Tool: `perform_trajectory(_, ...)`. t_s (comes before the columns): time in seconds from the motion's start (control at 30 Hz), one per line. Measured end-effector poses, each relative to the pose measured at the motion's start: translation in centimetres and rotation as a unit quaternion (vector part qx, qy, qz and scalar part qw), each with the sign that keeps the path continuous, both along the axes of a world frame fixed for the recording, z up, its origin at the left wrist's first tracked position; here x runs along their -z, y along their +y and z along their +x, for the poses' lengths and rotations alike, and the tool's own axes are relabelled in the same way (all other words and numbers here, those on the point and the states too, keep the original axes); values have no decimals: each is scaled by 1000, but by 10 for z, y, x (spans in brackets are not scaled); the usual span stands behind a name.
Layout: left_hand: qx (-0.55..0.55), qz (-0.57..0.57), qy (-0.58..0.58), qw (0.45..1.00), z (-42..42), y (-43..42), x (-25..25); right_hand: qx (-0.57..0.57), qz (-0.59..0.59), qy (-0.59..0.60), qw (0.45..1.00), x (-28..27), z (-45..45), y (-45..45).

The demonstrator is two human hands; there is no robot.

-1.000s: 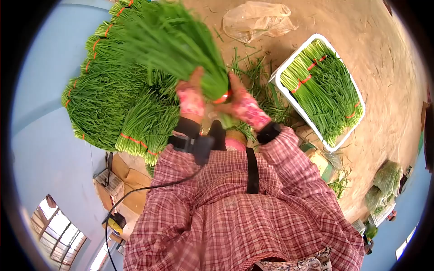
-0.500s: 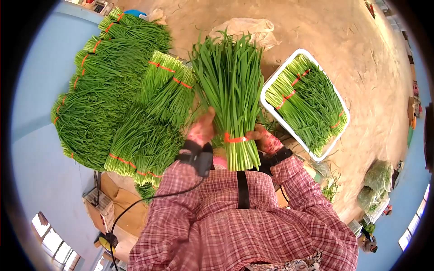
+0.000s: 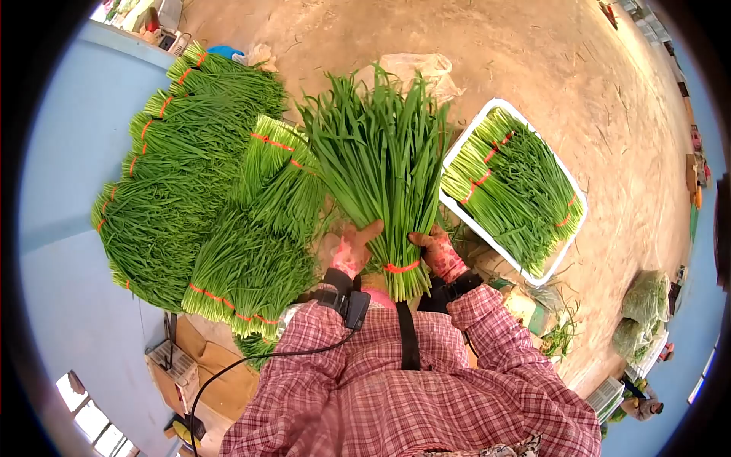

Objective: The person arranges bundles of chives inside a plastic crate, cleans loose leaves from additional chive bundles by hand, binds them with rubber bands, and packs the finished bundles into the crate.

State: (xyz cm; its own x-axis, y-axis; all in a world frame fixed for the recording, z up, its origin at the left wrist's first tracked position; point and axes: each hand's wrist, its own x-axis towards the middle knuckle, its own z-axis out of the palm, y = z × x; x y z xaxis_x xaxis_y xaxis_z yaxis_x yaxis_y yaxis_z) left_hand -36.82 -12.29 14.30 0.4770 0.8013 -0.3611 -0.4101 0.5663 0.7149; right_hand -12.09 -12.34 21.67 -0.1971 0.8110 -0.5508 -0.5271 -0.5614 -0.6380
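A large bunch of garlic chives (image 3: 384, 167) stands in front of me, its leaves fanned out at the top and its pale stem ends down. An orange band (image 3: 402, 267) circles the stems near the bottom. My left hand (image 3: 355, 247), in a pink patterned glove with bare fingertips, grips the left side of the stems above the band. On the opposite side, my right hand (image 3: 439, 253), gloved alike, is closed on the stems with its thumb in front. The fingers behind the bunch are hidden.
At left lies a big pile of banded chive bunches (image 3: 183, 167). A white basket (image 3: 491, 236) holding more bunches stands at right. A crumpled plastic bag (image 3: 419, 68) lies on the floor beyond. Farther right are filled clear bags (image 3: 641, 312) and a person (image 3: 643, 407).
My left hand has come onto the stems from beside the bunch. The chives have tilted, tops leftward, and sit slightly lower in view. My right hand is now above the band.
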Motion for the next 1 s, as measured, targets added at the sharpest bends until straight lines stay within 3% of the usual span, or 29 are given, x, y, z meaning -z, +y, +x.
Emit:
perform_trajectory(0.1,25,-8,-90,996,-2,8,5,17,-17,3,1000,-1,0,1)
perform_trajectory(0.13,42,40,-200,978,-6,16,6,20,-26,14,999,2,0,3)
perform_trajectory(0.2,70,113,-206,969,-11,16,8,6,-29,16,999,13,7,3)
perform_trajectory(0.27,92,160,0,983,-10,6,29,-7,-40,-49,998,6,12,7)
perform_trajectory(0.3,91,103,1,990,-11,7,18,-11,-42,-83,996,0,16,14)
perform_trajectory(0.33,87,43,2,995,-13,7,7,11,30,-196,980,-12,20,23)
perform_trajectory(0.37,78,-17,3,997,-14,6,-3,53,16,-335,941,-18,28,33)
perform_trajectory(0.47,70,96,68,991,-5,-12,75,96,92,-373,918,-61,40,74)
perform_trajectory(0.53,75,36,-10,997,-15,-6,26,73,119,-349,926,-96,23,103)
perform_trajectory(0.57,58,34,-61,996,-16,-5,26,43,131,-368,920,-113,11,118)
perform_trajectory(0.63,32,27,-166,985,-17,-3,29,18,252,-454,854,-108,-5,149)
perform_trajectory(0.67,-1,-2,-312,950,-13,-9,31,-17,258,-516,817,-109,-13,164)
perform_trajectory(0.7,-15,-19,-309,951,-11,-29,29,-80,271,-559,779,-101,-15,179)
perform_trajectory(0.73,-29,-36,-307,951,-9,-48,27,-58,251,-532,807,-92,-15,180)
perform_trajectory(0.77,-11,-9,-157,987,-8,-40,20,-25,247,-505,827,-90,-13,196)
perform_trajectory(0.83,15,51,148,988,-5,-21,10,113,193,-426,876,-62,13,214)
perform_trajectory(0.9,60,7,83,995,-48,-30,128,128,137,-385,904,-78,24,211)
perform_trajectory(0.93,40,-12,-63,997,-57,-38,143,137,153,-411,888,-73,26,213)
perform_trajectory(1.0,21,-100,-18,995,-40,-33,84,129,175,-445,868,-63,30,223)
